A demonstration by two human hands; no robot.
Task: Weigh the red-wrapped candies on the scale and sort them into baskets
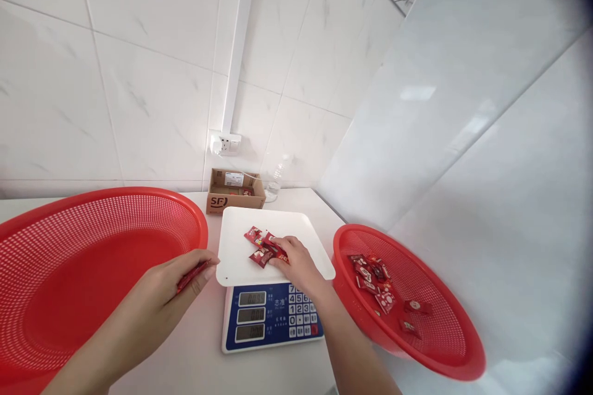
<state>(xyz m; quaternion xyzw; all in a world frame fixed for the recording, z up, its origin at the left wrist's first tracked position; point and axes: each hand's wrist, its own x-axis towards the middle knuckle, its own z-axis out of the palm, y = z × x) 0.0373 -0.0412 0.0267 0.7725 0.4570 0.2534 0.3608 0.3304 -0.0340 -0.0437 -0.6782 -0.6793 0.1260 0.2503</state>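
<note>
White tabletop [185, 345] spans the lower frame. At lower left, the left hand [169, 287] pinches a red sachet [191, 277]. Mid-frame, the right hand [295, 263] curves over red packets [260, 257] on the white tray [296, 229] of a scale [280, 318]; gripping or not, I cannot tell. A red basket [200, 222] fills the left; a second basket [447, 311], lower right, holds more packets [365, 274]. Behind stand a cardboard box [241, 202] and clear bottle [275, 180].

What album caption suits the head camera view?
Right hand touches small red wrapped packets on a flat white scale tray; left hand holds red packaging.
</note>
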